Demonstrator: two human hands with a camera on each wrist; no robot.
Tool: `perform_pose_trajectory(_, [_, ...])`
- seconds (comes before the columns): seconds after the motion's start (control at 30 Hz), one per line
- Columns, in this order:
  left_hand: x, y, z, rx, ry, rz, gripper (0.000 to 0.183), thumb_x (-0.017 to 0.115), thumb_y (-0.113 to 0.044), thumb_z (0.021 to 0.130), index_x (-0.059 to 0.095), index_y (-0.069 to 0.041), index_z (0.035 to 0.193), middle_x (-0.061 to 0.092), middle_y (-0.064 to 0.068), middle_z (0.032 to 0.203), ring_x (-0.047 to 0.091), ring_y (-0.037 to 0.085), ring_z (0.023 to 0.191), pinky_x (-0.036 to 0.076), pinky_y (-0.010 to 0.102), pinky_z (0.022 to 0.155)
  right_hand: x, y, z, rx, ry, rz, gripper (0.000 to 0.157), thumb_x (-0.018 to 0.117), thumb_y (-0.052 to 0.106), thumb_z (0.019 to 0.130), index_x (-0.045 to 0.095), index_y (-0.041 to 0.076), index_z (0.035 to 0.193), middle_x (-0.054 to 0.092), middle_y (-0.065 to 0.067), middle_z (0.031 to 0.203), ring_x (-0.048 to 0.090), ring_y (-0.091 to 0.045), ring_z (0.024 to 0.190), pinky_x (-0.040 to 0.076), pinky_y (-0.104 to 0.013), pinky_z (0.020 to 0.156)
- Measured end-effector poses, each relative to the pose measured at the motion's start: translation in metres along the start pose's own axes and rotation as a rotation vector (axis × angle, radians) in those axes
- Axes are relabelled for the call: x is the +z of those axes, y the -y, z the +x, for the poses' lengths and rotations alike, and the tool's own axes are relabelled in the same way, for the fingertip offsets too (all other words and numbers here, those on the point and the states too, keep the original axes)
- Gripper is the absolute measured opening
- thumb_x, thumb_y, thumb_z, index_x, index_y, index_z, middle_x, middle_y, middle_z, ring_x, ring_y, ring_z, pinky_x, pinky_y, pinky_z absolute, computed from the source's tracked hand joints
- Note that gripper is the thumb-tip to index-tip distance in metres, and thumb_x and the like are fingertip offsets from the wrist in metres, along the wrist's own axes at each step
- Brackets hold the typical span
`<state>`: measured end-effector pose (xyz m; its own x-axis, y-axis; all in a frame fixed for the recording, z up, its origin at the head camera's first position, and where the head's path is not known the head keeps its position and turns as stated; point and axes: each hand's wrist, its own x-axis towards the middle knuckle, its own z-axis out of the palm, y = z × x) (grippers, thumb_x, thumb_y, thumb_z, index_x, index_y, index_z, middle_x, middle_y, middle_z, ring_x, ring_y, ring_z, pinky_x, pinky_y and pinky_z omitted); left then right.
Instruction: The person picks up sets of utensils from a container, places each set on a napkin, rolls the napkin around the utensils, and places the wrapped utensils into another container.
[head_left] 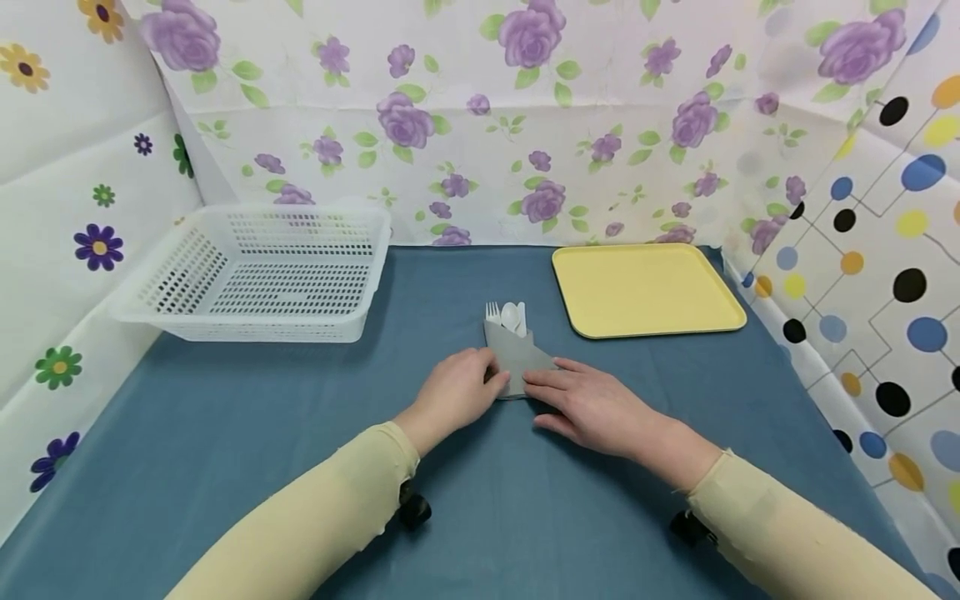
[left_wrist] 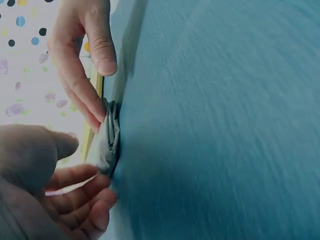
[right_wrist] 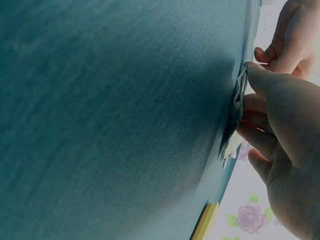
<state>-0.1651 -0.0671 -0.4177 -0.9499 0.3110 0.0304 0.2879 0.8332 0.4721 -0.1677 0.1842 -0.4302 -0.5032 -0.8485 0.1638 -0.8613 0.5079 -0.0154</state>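
A grey folded napkin lies mid-table, wrapped around white cutlery. The tines of a fork, the bowl of a spoon and the end of a knife stick out of its far end. My left hand is at the napkin's left side; its fingers are loosely bent, with the thumb apart from them in the left wrist view. From the right, my right hand rests its extended fingers on the napkin's right part. Both hands hide the napkin's side edges.
A white perforated plastic basket stands at the back left. At the back right lies a yellow tray. Blue cloth covers the table, and patterned sheets hang behind it and along both sides.
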Motion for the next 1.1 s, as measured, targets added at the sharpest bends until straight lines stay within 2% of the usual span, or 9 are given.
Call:
perform_pose_trajectory(0.1, [0.003, -0.001, 0.005, -0.068, -0.026, 0.015, 0.022, 0.067, -0.032, 0.113, 0.071, -0.014, 0.102, 0.061, 0.0, 0.084, 0.058, 0.018, 0.072, 0.052, 0.039, 0.069, 0.0, 0.0, 0.001, 0.0, 0.001, 0.001, 0.05, 0.076, 0.035, 0.108, 0.071, 0.004, 0.147, 0.067, -0.012, 0.152, 0.062, -0.026, 0.143, 0.038, -0.054, 0.128])
perform_pose_trajectory(0.27, [0.008, -0.002, 0.012, -0.135, -0.064, 0.036, 0.03, 0.069, -0.039, 0.112, 0.067, -0.012, 0.099, 0.06, 0.003, 0.084, 0.059, 0.022, 0.074, 0.054, 0.042, 0.069, 0.0, 0.0, 0.0, 0.0, 0.01, -0.003, 0.051, 0.075, 0.036, 0.108, 0.07, 0.004, 0.147, 0.066, -0.012, 0.153, 0.062, -0.027, 0.144, 0.037, -0.054, 0.128])
perform_pose_trajectory(0.53, [0.014, -0.001, 0.014, -0.16, -0.082, 0.092, 0.044, 0.071, -0.05, 0.109, 0.063, -0.01, 0.091, 0.06, 0.011, 0.095, 0.062, 0.03, 0.087, 0.057, 0.048, 0.081, 0.0, 0.0, 0.001, 0.002, 0.009, 0.005, 0.05, 0.075, 0.037, 0.108, 0.071, 0.005, 0.147, 0.066, -0.011, 0.152, 0.062, -0.026, 0.143, 0.036, -0.053, 0.129])
perform_pose_trajectory(0.8, [0.015, -0.002, 0.017, -0.203, -0.079, 0.113, 0.052, 0.07, -0.053, 0.108, 0.074, -0.002, 0.112, 0.068, 0.016, 0.102, 0.068, 0.036, 0.098, 0.058, 0.054, 0.094, -0.002, 0.0, 0.002, 0.002, 0.001, 0.008, 0.049, 0.076, 0.035, 0.108, 0.071, 0.004, 0.146, 0.068, -0.012, 0.151, 0.062, -0.026, 0.142, 0.037, -0.053, 0.129])
perform_pose_trajectory(1.1, [0.015, -0.006, 0.023, -0.275, -0.049, 0.14, 0.059, 0.067, -0.06, 0.107, 0.076, -0.002, 0.114, 0.071, 0.015, 0.103, 0.069, 0.036, 0.101, 0.056, 0.054, 0.096, 0.0, -0.001, 0.003, -0.014, -0.015, 0.008, 0.048, 0.077, 0.034, 0.107, 0.072, 0.003, 0.144, 0.068, -0.013, 0.149, 0.063, -0.028, 0.141, 0.039, -0.054, 0.127])
